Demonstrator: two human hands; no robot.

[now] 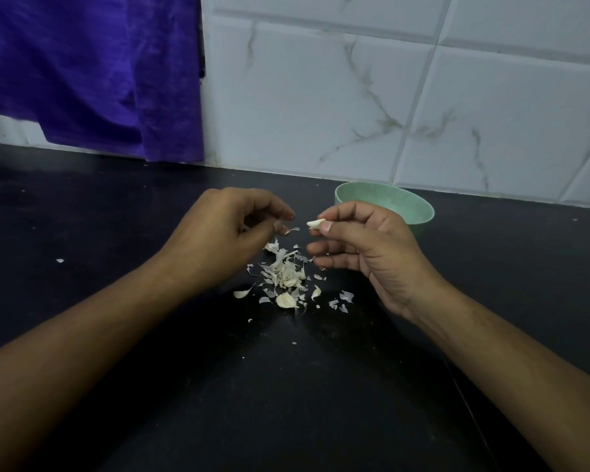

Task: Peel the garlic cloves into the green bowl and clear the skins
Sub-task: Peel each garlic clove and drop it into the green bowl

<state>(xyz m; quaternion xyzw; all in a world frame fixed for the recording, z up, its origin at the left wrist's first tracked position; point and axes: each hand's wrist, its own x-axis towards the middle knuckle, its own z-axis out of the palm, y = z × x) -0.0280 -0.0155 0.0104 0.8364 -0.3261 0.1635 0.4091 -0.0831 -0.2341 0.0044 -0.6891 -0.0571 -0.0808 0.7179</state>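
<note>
So, nearest to the camera, two bare forearms are stretched out over a black countertop (116, 216). Between them a messy pile of garlic skins (285, 272) is scattered on the counter. A loose clove (285, 300) is lying at its near edge, and a curled bit of peel (242, 294) is just to the left of that. One stray flake (59, 260) is sitting well off to the left on its own.

Just past the pile, the left hand (218, 229) is held above the skins with its fingers curled in. A tiny skin scrap (293, 229) is seen right at its fingertips. Honestly, it can't be told whether that scrap is pinched or just stuck there.

Opposite it, a garlic clove (315, 223) is pinched between the thumb and forefinger of the right hand (365, 247). The other fingers are curled loosely underneath. The clove is held up off the counter, close to the left fingertips but apart from them.

Right behind the right hand, the green bowl (382, 195) is standing on the counter near the wall, partly hidden by the knuckles.

Farthest back, a white marbled tile wall (355, 97) is seen, with a purple cloth (92, 69) hung down over its left part.
</note>
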